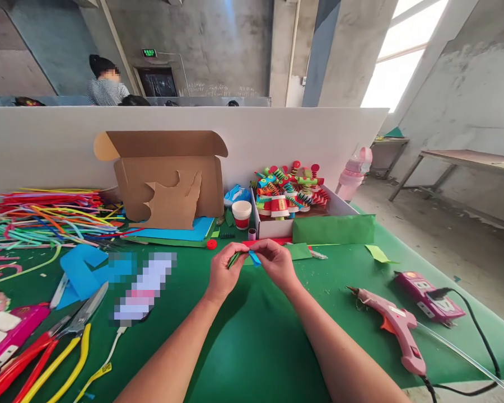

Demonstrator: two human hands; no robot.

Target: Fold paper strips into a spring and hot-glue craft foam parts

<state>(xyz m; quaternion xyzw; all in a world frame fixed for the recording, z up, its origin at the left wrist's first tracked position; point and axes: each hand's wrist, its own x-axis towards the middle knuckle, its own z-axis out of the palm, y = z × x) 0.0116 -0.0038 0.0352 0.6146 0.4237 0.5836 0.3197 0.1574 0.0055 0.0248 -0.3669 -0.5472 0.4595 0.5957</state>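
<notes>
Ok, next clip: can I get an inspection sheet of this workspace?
Surface: green table, craft material spread over its left and far parts.
Job's things: green strip and blue paper piece, meeting between the hands.
Clutter: pipe cleaners, cardboard box, paper cup, white box of finished figures, scissors, pink glue gun.
Hands: left hand pinches the green strip; right hand pinches the blue paper piece.
Cables: black cable loops from the glue gun towards the pink power unit.
Surroundings: white partition, a person behind it, concrete walls, bright window.
</notes>
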